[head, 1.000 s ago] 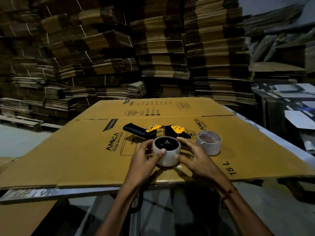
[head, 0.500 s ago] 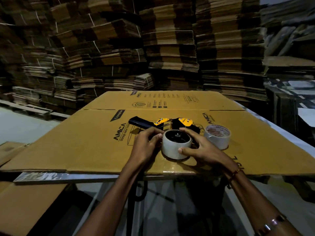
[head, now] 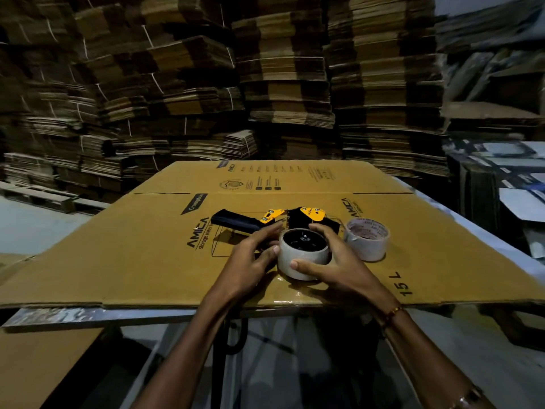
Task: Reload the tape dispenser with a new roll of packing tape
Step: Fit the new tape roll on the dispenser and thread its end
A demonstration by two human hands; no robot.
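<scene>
A black and yellow tape dispenser [head: 298, 218] lies flat on a flattened cardboard box [head: 147, 261], its handle pointing left. A whitish tape roll [head: 300, 261] sits on the dispenser's black wheel at its near end. My right hand [head: 333, 261] grips this roll from the right, thumb on its front wall and fingers over its far rim. My left hand [head: 250, 258] rests at the roll's left side, thumb tip touching the roll, fingers stretched toward the dispenser body. A second tape roll [head: 367, 239] stands alone just to the right.
The cardboard box covers a metal table [head: 59, 315] whose near edge shows below it. Tall stacks of flattened cartons [head: 280, 84] fill the background. More cartons and papers [head: 507, 172] lie at the right. Floor is visible at the left.
The hands keep their places on the roll. My left fingers have stretched further toward the dispenser body. The camera has shifted slightly.
</scene>
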